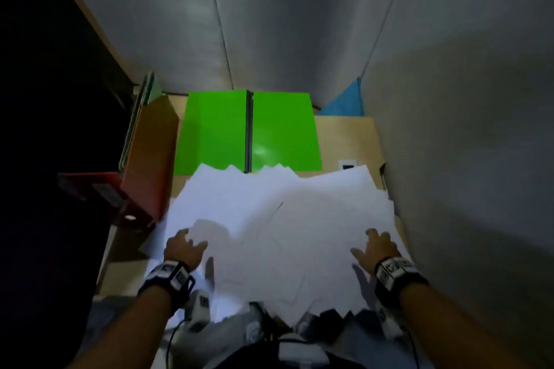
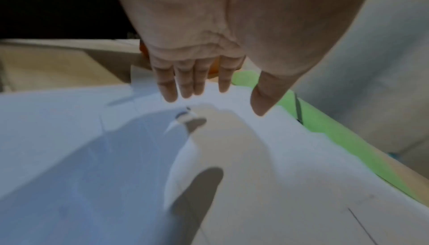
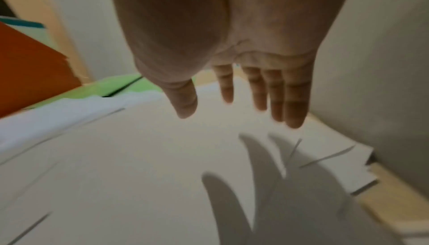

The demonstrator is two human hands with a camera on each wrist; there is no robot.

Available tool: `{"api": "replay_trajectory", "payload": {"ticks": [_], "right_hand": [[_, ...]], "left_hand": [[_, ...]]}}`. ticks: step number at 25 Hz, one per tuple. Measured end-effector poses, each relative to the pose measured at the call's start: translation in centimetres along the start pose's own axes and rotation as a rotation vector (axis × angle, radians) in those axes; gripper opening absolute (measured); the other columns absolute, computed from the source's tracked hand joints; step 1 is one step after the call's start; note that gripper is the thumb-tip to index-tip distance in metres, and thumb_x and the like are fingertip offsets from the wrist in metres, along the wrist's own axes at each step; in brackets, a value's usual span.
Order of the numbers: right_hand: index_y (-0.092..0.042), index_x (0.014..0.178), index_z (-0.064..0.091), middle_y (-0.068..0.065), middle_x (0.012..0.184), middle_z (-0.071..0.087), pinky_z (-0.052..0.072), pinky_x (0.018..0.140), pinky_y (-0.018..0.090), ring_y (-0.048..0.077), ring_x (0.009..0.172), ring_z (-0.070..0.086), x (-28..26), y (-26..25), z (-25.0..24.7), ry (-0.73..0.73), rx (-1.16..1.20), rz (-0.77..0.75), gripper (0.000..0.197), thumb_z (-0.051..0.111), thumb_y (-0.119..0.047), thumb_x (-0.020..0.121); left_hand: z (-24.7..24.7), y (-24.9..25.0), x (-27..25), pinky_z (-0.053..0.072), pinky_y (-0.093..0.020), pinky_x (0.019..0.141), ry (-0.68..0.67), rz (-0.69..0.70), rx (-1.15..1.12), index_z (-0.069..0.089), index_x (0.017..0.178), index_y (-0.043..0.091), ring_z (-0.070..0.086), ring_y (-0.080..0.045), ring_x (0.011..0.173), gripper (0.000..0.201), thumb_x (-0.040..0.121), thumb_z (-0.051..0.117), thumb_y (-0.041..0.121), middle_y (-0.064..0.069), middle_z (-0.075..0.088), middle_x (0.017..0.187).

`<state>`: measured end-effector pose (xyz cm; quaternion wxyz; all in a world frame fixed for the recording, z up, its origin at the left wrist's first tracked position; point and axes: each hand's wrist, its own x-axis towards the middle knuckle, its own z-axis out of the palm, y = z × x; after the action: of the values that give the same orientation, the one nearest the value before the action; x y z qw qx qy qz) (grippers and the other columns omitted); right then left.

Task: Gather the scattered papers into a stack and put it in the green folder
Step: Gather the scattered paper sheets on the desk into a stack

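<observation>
The surface (image 1: 353,135) sits boxed in: a grey partition (image 1: 299,24) closes the far side and another grey wall (image 1: 464,144) runs hard along the right edge, so nothing passes there. On the left an orange binder (image 1: 150,156) stands beside the open green folder (image 1: 215,132), with a red binder (image 1: 99,192) lying just in front of it. The loose papers (image 1: 269,219) spread nearly wall to binder and overlap the folder's near edge. Both the left hand (image 1: 183,249) and right hand (image 1: 379,247) hover spread above the sheets, where the room overhead is free.
</observation>
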<state>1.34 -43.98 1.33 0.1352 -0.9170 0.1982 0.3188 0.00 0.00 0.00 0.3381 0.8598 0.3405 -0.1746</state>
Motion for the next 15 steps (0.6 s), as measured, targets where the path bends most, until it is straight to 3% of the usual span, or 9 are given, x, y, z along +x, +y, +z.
{"api": "replay_trajectory", "payload": {"ticks": [2,6,9,12,15], "right_hand": [[-0.014,0.146,0.025,0.017,0.146,0.027,0.042,0.102,0.047,0.038,0.131,0.035,0.9,-1.2,-0.2,0.048,0.071,0.089,0.085,0.063,-0.055,0.082],[-0.011,0.147,0.021,0.018,0.146,0.026,0.038,0.106,0.051,0.039,0.132,0.032,1.3,-3.4,2.9,0.091,0.086,0.161,0.102,0.064,-0.066,0.072],[-0.011,0.139,0.031,0.018,0.136,0.035,0.044,0.098,0.052,0.038,0.125,0.039,1.0,-5.0,4.4,0.164,0.028,0.157,0.102,0.067,-0.07,0.063],[-0.011,0.136,0.034,0.018,0.135,0.04,0.04,0.099,0.05,0.037,0.124,0.041,0.8,-6.1,4.5,0.142,-0.055,0.099,0.102,0.064,-0.075,0.062],[-0.01,0.135,0.037,0.016,0.139,0.036,0.042,0.1,0.05,0.037,0.126,0.038,1.3,-6.3,4.3,0.167,-0.063,0.016,0.096,0.066,-0.071,0.065]], "left_hand": [[0.9,0.9,0.6,0.046,-0.046,0.104,-0.002,-0.115,0.068,0.043,0.142,0.008,0.051,-0.038,0.127,0.077,0.079,0.076,0.039,-0.018,0.05,0.142],[3.8,1.7,-0.3,0.038,-0.052,0.108,-0.006,-0.106,0.252,0.04,0.143,0.01,0.03,-0.041,0.139,0.081,0.08,0.072,0.049,-0.017,0.029,0.153],[5.6,2.8,-1.2,0.037,-0.054,0.108,-0.035,-0.089,0.283,0.039,0.143,0.014,0.024,-0.037,0.141,0.078,0.081,0.069,0.049,-0.013,0.023,0.155],[5.8,4.1,-1.4,0.038,-0.054,0.106,-0.046,-0.002,0.362,0.045,0.137,0.016,0.03,-0.036,0.136,0.073,0.079,0.069,0.051,-0.013,0.029,0.151],[2.3,3.1,2.0,0.03,-0.056,0.112,0.044,-0.119,0.31,0.029,0.147,0.018,0.02,-0.038,0.145,0.097,0.071,0.075,0.054,-0.015,0.017,0.159]]}}
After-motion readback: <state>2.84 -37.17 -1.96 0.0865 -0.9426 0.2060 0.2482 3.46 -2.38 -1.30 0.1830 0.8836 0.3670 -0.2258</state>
